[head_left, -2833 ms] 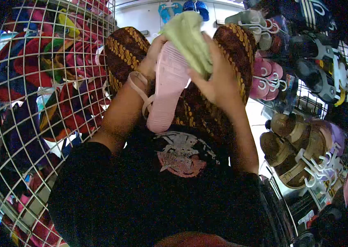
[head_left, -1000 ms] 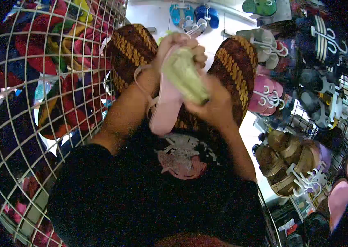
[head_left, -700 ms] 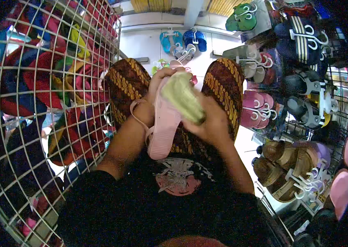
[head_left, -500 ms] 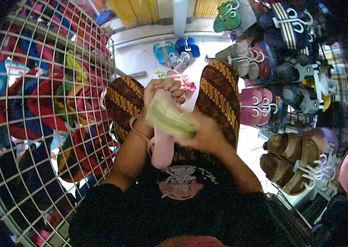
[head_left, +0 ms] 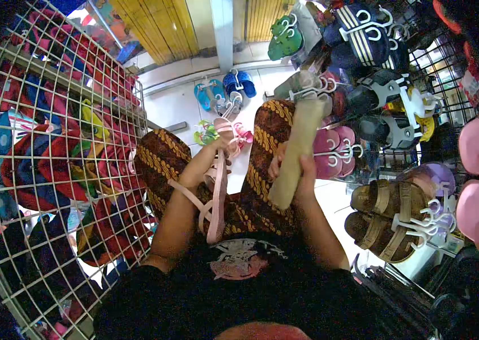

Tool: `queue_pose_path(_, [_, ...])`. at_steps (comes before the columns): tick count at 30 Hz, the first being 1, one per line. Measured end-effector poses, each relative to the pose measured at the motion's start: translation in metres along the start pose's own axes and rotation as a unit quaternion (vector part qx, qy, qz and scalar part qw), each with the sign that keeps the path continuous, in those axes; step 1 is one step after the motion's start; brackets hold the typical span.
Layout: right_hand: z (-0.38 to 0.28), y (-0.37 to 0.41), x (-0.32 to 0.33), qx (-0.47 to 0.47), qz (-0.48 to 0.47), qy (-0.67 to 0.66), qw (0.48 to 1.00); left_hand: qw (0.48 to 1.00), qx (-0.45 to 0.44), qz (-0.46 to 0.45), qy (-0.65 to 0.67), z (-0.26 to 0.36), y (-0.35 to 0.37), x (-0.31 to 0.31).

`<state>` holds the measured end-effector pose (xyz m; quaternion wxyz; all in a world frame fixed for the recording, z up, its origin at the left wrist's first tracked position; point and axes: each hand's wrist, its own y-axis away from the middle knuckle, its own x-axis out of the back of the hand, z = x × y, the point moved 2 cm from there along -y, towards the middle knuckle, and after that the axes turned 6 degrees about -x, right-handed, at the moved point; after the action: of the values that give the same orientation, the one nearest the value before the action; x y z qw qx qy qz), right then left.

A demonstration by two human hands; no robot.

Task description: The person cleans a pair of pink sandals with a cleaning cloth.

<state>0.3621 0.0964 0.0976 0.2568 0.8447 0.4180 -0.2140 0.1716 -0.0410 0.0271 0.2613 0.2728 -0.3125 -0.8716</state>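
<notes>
My left hand (head_left: 212, 157) is closed round the front of a pink strappy sandal (head_left: 219, 204). The sandal stands nearly edge-on to me, its heel end toward my shirt and a loose strap hanging across my left wrist. In my right hand (head_left: 300, 175) is a long, flat, pale yellow-green strip (head_left: 295, 156), raised over my right knee and apart from the sandal. It is somewhat blurred, so its material cannot be told. Fingers show on both sides of the strip.
On my left stands a wire grid rack (head_left: 75, 136) with colourful footwear behind it. Blue clogs (head_left: 239, 84) and turquoise sandals (head_left: 210, 94) lie on the floor ahead. To the right are brown sandals (head_left: 386, 218) and pink slippers (head_left: 330, 150) on white hangers.
The yellow-green strip has moved off the sandal to the right and up in my right hand. My left hand has turned the sandal from sole-up to edge-on.
</notes>
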Motion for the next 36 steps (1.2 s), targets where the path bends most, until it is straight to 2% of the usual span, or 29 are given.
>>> queue_pose_path(2, [-0.03,0.017,-0.022,0.066,-0.011,0.029,0.997,0.998,0.05,-0.031,0.024,-0.004,0.006,0.003])
queue_pose_path(3, [-0.045,0.027,-0.035,0.116,-0.029,0.029,0.992,0.996,0.018,-0.068,0.052,-0.008,0.001,0.006])
queue_pose_path(5, [-0.064,0.036,-0.046,0.193,-0.075,0.064,0.976,0.989,0.01,-0.119,0.09,-0.006,0.007,0.0])
queue_pose_path(7, [-0.054,0.023,-0.034,0.132,-0.059,-0.032,0.989,0.971,0.015,-0.166,0.171,-0.001,0.019,-0.004])
queue_pose_path(8, [-0.045,0.017,-0.028,0.099,-0.05,-0.08,0.991,0.965,-0.026,-0.203,0.166,0.005,0.023,-0.009])
queue_pose_path(9, [-0.033,0.01,-0.024,-0.009,-0.015,-0.192,0.981,0.955,-0.067,-0.238,0.161,0.012,0.027,-0.014])
queue_pose_path(10, [-0.018,0.002,-0.015,-0.062,0.011,-0.223,0.973,0.943,-0.108,-0.273,0.154,0.018,0.028,-0.017])
queue_pose_path(12, [0.02,-0.014,0.01,-0.165,0.062,-0.281,0.943,0.944,-0.066,-0.294,0.136,0.006,0.016,-0.007])
queue_pose_path(14, [0.016,-0.011,0.012,-0.097,-0.013,-0.125,0.987,0.953,0.001,-0.276,0.128,0.011,0.027,-0.014])
queue_pose_path(15, [0.001,-0.001,-0.012,-0.039,-0.002,-0.046,0.998,0.956,-0.028,-0.271,0.11,0.005,0.021,-0.017])
queue_pose_path(18, [0.027,-0.016,0.01,-0.016,-0.004,-0.018,1.0,0.963,-0.019,-0.258,0.076,-0.004,0.016,-0.016])
queue_pose_path(19, [0.05,-0.033,0.029,-0.07,0.036,-0.069,0.994,0.972,0.046,-0.222,0.064,-0.019,0.002,0.001])
queue_pose_path(21, [0.056,-0.041,0.039,-0.119,0.056,-0.105,0.986,0.978,-0.008,-0.207,0.029,-0.008,0.009,-0.015])
queue_pose_path(22, [0.043,-0.038,0.032,-0.116,0.036,-0.09,0.989,0.979,-0.036,-0.198,0.012,-0.004,0.011,-0.022])
queue_pose_path(24, [0.014,-0.03,0.014,-0.11,-0.007,-0.06,0.992,0.964,-0.1,-0.206,0.133,-0.017,-0.014,-0.014])
queue_pose_path(25, [0.004,-0.019,0.007,-0.113,0.036,0.004,0.993,0.95,-0.131,-0.207,0.193,-0.016,-0.02,-0.014])
queue_pose_path(26, [-0.005,-0.016,0.005,0.005,0.056,0.247,0.967,0.955,-0.138,-0.197,0.176,-0.017,-0.026,-0.012])
queue_pose_path(27, [-0.012,-0.01,0.002,0.122,0.072,0.47,0.871,0.959,-0.141,-0.186,0.158,-0.014,-0.027,-0.013])
queue_pose_path(29, [-0.025,-0.004,-0.023,0.191,-0.005,0.511,0.838,0.957,-0.168,-0.176,0.156,-0.009,-0.015,-0.031])
queue_pose_path(30, [-0.033,0.001,-0.033,0.177,-0.015,0.578,0.797,0.95,-0.193,-0.177,0.172,-0.005,-0.005,-0.044])
queue_pose_path(32, [-0.039,0.008,-0.046,0.146,-0.035,0.699,0.699,0.94,-0.242,-0.195,0.144,-0.023,-0.015,-0.035])
queue_pose_path(33, [-0.036,0.01,-0.05,0.146,-0.038,0.7,0.698,0.935,-0.253,-0.203,0.145,-0.035,-0.024,-0.028])
queue_pose_path(36, [-0.01,0.009,-0.034,0.25,0.01,0.713,0.655,0.935,-0.211,-0.22,0.181,-0.062,-0.041,-0.018])
